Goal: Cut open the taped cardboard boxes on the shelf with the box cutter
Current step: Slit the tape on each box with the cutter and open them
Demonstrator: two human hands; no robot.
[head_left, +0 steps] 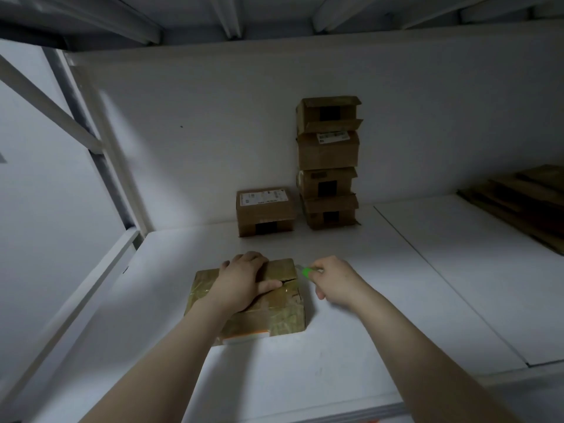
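- Forearms reach in low from the near edge; only 1 view (head cam), so everything below is from it.
- L hand [244, 279] lies on top of near box [283, 319]: palm down, thumb straight by the lid seam, fingers bent over the far edge, pinning it.
- R hand [332, 282] is clamped on the green box cutter [306, 271], tip at the box's far-R corner; blade too small to make out.
- Near box sits mid-front on the white shelf [396, 300], wrapped in glossy tape. Lid seam shows a dark split by the thumb, so prob. partly cut; flaps not yet lifted.
- Behind: 1 lone box [265, 212] w/ label on top, looks shut. Just R of it, a stack of 4 [328, 161] at the back wall.
- Top box of the stack has flaps standing open, prob. done; lower 3 look closed. Est. 1 done, 1 in progress, 4 left.
- Room: bare shelf to R of near box, enough for the cutter arm to draw back. Flattened cardboard [525, 203] lies well apart at far R.
- L side closes in sooner: shelf upright [100, 166] & slanted side rail.
- Some bare shelf lies between the box's front & the lip.
- Risk: thumb lies right by the seam, in the cutter's likely path.
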